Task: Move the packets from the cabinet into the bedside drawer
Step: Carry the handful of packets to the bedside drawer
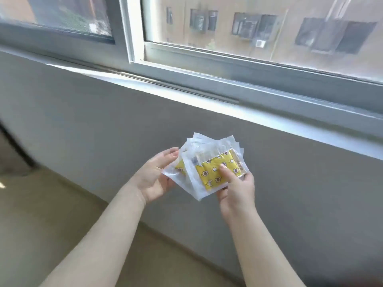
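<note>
Bare forearms [97, 235] rise from the bottom edge toward the middle of the view; they end in the left hand [152, 181] and the right hand [237, 191], which between them hold a loose stack of packets [192, 172] up in the air, in front of a grey wall [103, 112] and below a pale window sill [269, 119].

The packets are flat, clear and whitish, fanned so that several corners stick out at the top and at the left. The front one holds a yellow patterned piece [212, 176] printed with small stars, moons and flower shapes; a second bit of yellow shows at the left edge, behind the front packet.

The left hand takes the stack from its left side, palm turned toward it; the thumb [171, 154] lies against the upper left edge, while the fingers pass behind the packets, so how they lie cannot be told. The right hand grips the lower right corner; its thumb presses flat on the yellow face, and its fingers [246, 176] curl round from behind, tips showing at the right edge, so the stack is clamped between thumb and fingers.

Above the sill runs a sliding window [132, 42] with a light frame; through the glass a blurred reddish building [290, 9] with dark openings shows. A tan floor [41, 214] meets the wall at the lower left; something dark at the far left edge is too blurred to tell.
</note>
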`<state>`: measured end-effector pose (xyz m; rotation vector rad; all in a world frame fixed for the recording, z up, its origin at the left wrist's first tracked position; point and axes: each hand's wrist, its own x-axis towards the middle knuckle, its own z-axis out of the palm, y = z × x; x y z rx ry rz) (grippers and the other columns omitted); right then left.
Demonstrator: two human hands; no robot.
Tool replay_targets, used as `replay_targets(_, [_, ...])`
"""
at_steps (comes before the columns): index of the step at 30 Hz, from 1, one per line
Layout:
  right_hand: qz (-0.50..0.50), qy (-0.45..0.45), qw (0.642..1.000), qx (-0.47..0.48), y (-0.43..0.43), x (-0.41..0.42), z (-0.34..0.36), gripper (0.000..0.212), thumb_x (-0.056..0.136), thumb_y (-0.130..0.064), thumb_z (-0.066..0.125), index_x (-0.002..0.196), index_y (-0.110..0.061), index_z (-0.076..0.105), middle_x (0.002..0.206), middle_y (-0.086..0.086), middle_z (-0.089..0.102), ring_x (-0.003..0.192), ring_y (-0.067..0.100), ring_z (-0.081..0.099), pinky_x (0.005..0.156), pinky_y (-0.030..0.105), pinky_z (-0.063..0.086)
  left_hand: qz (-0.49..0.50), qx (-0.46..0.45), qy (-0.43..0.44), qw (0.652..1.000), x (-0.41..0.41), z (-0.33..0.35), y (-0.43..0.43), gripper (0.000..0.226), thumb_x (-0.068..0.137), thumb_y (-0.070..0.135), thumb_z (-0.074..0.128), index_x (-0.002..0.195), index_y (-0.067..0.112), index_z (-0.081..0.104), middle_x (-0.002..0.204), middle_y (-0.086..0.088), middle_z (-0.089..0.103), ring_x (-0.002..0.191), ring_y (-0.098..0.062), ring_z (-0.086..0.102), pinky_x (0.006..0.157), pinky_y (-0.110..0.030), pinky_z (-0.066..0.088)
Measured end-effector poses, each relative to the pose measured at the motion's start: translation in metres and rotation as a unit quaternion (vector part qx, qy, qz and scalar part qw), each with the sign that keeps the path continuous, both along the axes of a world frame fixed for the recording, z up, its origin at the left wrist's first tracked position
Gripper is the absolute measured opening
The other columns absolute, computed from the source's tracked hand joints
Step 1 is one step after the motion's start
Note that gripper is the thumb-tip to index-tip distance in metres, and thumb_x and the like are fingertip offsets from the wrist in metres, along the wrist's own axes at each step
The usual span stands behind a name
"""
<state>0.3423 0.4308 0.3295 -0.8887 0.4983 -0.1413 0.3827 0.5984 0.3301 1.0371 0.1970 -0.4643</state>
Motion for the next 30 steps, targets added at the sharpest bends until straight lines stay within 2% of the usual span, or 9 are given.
replay_targets(4, [0.105,-0.031,0.994,-0.013,0.108,0.034,0.026,0.026,0.087,0.003,0.060,0.102,-0.016,0.052,0.093,0.003,0.067,0.080,0.019,0.068,0.078,0.040,0.055,0.227,-0.077,-0.014,0.971,-0.002,0.024,0.079,0.028,0.093,0.005,0.049,0.119,0.007,0.059,0.097,-0.005,0.068,0.081,-0.016,0.065,0.072,-0.029,0.056])
replay_targets(8, [0.197,-0.046,0.978,-0.044,0.206,0.058,0.033,0.021,0.087,-0.003,0.062,0.099,-0.020,0.058,0.099,0.008,0.069,0.093,0.029,0.068,0.087,0.048,0.053,0.385,-0.111,-0.013,0.916,0.001,0.044,0.151,0.022,0.095,0.006,0.046,0.104,0.012,0.065,0.087,-0.007,0.069,0.074,-0.020,0.066,0.079,-0.039,0.053])
replay_targets(11, [0.270,-0.056,0.959,-0.059,0.272,0.074,0.036,0.016,0.086,-0.004,0.063,0.094,-0.019,0.061,0.096,0.009,0.069,0.095,0.033,0.067,0.087,0.052,0.053,0.404,-0.119,-0.029,0.907,0.001,0.055,0.208,0.019,0.095,0.020,0.050,0.088,0.017,0.067,0.073,-0.005,0.069,0.060,-0.020,0.067,0.058,-0.031,0.055])
replay_targets(13, [0.319,-0.067,0.943,-0.071,0.312,0.087,0.036,0.014,0.086,-0.006,0.064,0.093,-0.018,0.063,0.095,0.009,0.070,0.094,0.032,0.067,0.088,0.052,0.053,0.367,-0.098,-0.044,0.924,0.008,0.050,0.250,0.008,0.088,0.032,0.058,0.083,0.026,0.059,0.074,-0.002,0.055,0.063,-0.019,0.055,0.060,-0.026,0.045])
replay_targets(15, [0.362,-0.080,0.924,-0.089,0.348,0.104,0.036,0.012,0.086,-0.007,0.064,0.093,-0.017,0.065,0.094,0.008,0.071,0.093,0.031,0.068,0.088,0.051,0.053,0.373,-0.050,-0.054,0.925,0.020,0.045,0.288,0.031,0.084,0.037,0.061,0.076,0.029,0.033,0.074,0.003,0.029,0.066,-0.016,0.033,0.063,-0.030,0.025])
replay_targets(18, [0.410,-0.093,0.902,-0.100,0.398,0.135,0.036,0.012,0.087,-0.007,0.063,0.094,-0.016,0.067,0.094,0.008,0.072,0.092,0.030,0.068,0.087,0.049,0.054,0.420,-0.036,-0.088,0.903,0.039,0.042,0.335,0.039,0.088,0.033,0.059,0.069,0.023,0.026,0.069,0.003,0.029,0.059,-0.015,0.033,0.058,-0.028,0.024])
replay_targets(21, [0.459,-0.106,0.877,-0.096,0.451,0.172,0.046,0.013,0.087,-0.008,0.063,0.096,-0.017,0.066,0.094,0.007,0.072,0.091,0.027,0.068,0.086,0.046,0.054,0.484,-0.018,-0.105,0.868,0.058,0.052,0.377,0.029,0.096,0.023,0.050,0.069,0.018,0.041,0.063,0.003,0.047,0.053,-0.013,0.048,0.051,-0.022,0.036])
replay_targets(26, [0.536,-0.128,0.831,-0.079,0.553,0.209,0.051,0.015,0.089,-0.007,0.060,0.098,-0.018,0.063,0.091,0.005,0.070,0.083,0.022,0.068,0.080,0.043,0.055,0.565,-0.011,-0.106,0.818,0.068,0.055,0.461,0.033,0.090,-0.003,0.040,0.065,0.012,0.055,0.057,-0.002,0.047,0.045,-0.012,0.046,0.043,-0.022,0.036])
replay_targets(30, [0.596,-0.098,0.796,-0.039,0.645,0.196,0.045,0.029,0.089,-0.006,0.059,0.114,-0.019,0.057,0.105,0.006,0.068,0.097,0.025,0.066,0.089,0.048,0.053,0.683,-0.034,-0.054,0.728,0.039,0.043,0.536,0.033,0.069,-0.017,0.038,0.083,0.009,0.053,0.080,-0.005,0.031,0.073,-0.014,0.027,0.060,-0.027,0.027])
